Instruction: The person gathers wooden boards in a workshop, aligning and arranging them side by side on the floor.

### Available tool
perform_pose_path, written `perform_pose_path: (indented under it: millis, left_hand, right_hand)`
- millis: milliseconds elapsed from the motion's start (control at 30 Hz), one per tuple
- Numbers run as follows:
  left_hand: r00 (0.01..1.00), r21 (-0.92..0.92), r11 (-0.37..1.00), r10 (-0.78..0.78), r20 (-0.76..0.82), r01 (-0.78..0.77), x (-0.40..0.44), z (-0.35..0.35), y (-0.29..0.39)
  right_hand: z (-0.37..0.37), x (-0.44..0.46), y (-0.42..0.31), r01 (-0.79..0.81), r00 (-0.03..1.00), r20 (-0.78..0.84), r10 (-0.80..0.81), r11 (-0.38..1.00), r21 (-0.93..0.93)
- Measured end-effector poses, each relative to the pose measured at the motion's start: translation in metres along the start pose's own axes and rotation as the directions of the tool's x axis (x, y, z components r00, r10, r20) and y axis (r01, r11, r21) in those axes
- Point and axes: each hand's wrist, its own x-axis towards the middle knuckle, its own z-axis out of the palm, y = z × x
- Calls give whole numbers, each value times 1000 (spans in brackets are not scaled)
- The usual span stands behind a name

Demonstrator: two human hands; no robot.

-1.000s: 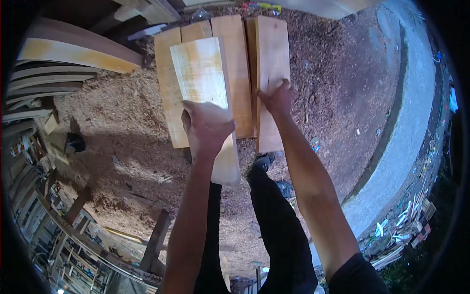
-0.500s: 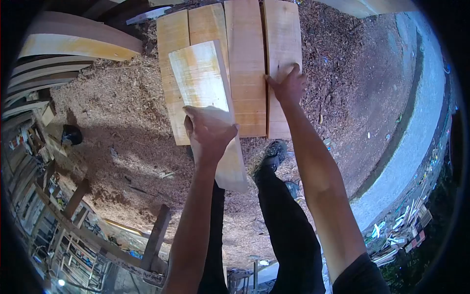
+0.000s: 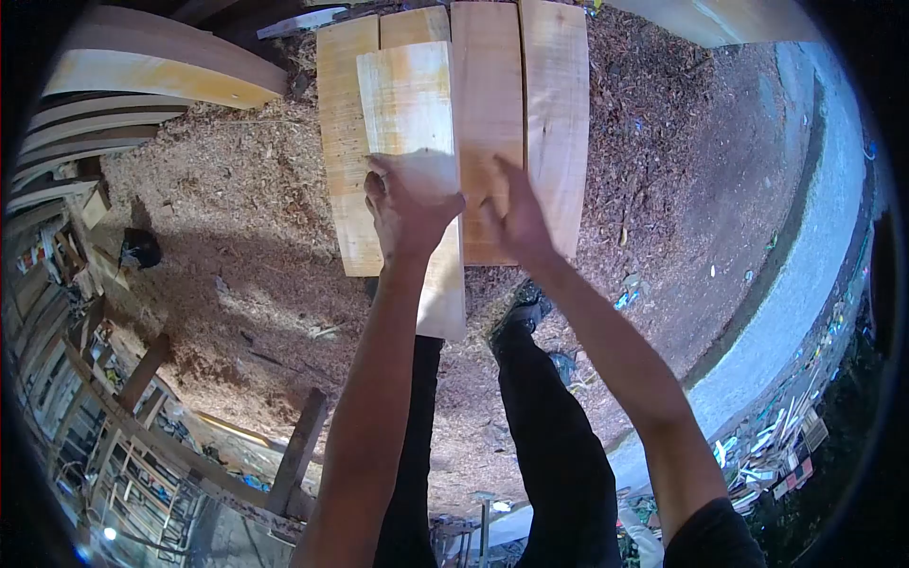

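The left hand (image 3: pixel 414 210) covered the middle of the top plank (image 3: pixel 407 99), which in turn hid most of the second board (image 3: pixel 413 23). Whether that plank touched the boards below or was held just above them could not be told. What bore the boards was hidden, and the far ends of the third board (image 3: pixel 488 95) and the fourth board (image 3: pixel 556 114) ran up to the view's edge at twelve o'clock. Litter (image 3: pixel 776 459) at four o'clock was too small to make out.

The left arm reached up from six o'clock, its hand gripping the top plank across its width, thumb on the three o'clock edge, fingers curled over the opposite one. The plank's near end stuck out past the boards toward six o'clock. The right arm came in from five o'clock, elbow bent; the right hand (image 3: pixel 519 216) was empty, its fingers parted and pointing toward eleven o'clock over the third board, contact unclear. The first board (image 3: pixel 348 204) lay leftmost, above a floor (image 3: pixel 237 208) strewn with shavings.
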Motion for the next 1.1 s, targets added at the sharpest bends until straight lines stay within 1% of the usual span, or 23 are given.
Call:
perform_pose_path:
  millis: [33,100,133,200,233,300,333,367,433,467,500,567,600,667,700,767,800,833,900,933,967,1000,1100]
  left_hand:
    - [1000,-1,1000,-2,2,2,3,-3,4]
    - [992,-13,993,-113,55,113,9,-8,11]
    - [992,-15,993,-116,53,117,11,-9,11]
    - [982,15,983,-183,40,182,12,-10,10]
    - [982,17,983,-185,38,184,11,-11,9]
    - [961,28,961,-277,22,277,8,-11,8]
    - [960,29,960,-278,18,278,6,-11,7]
    - [949,23,949,-316,3,316,4,-10,8]
    - [935,13,935,-354,-15,354,5,-12,9]
    - [918,17,918,-396,-19,397,9,-14,9]
    - [898,22,897,-440,-20,441,13,-18,10]
    - [896,15,895,-445,-14,445,28,-27,8]
    - [894,14,893,-449,-3,449,37,-33,8]
    - [904,41,903,-428,-18,428,54,-42,5]
    - [916,69,914,-399,-28,400,64,-44,1]
    - [928,84,924,-369,-59,373,83,-44,-9]
    - [936,106,930,-347,-51,351,92,-44,-12]
    - [945,127,936,-326,-40,328,101,-44,-16]
    - [951,110,945,-308,-23,308,115,-50,-20]
    - [947,137,939,-320,26,314,121,-53,-19]
    - [939,163,933,-336,74,321,126,-57,-18]
    - [944,181,936,-320,82,302,131,-56,-22]
    - [955,205,944,-280,96,257,142,-48,-31]
  right_hand:
    - [14,-17,-8,0,999,34,-4,994,111]
    - [34,-45,-26,-33,997,74,20,985,168]
    - [40,-56,-40,-31,997,78,18,985,167]
    - [50,-73,-63,-205,958,195,209,978,-38]
    - [58,-79,-69,-205,958,197,208,978,-36]
    - [72,-81,-79,-208,974,44,224,949,-237]
    - [79,-79,-84,-276,957,9,290,919,-281]
    - [86,-73,-88,-269,959,10,283,921,-280]
    - [103,-65,-86,-402,913,-94,397,834,-378]
    - [113,-60,-83,-448,888,-107,448,787,-423]
    - [117,-51,-86,-444,890,-104,444,790,-423]
    - [124,-34,-91,-501,858,-128,497,756,-421]
    - [128,-23,-98,-498,859,-123,497,758,-420]
    - [137,2,-110,-565,810,-110,576,717,-409]
    - [151,9,-106,-565,810,-111,575,717,-408]
    - [183,21,-95,-506,862,-363,353,586,-633]
    - [192,29,-95,-507,862,-421,282,487,-711]
    - [201,36,-95,-505,863,-419,281,490,-711]
    - [214,50,-97,-565,824,-475,307,408,-717]
    - [219,56,-99,-566,824,-478,306,408,-716]
    - [223,62,-101,-591,805,-469,365,408,-696]
    - [229,66,-100,-615,782,-458,422,407,-675]
    - [240,77,-96,-596,799,-456,391,420,-684]
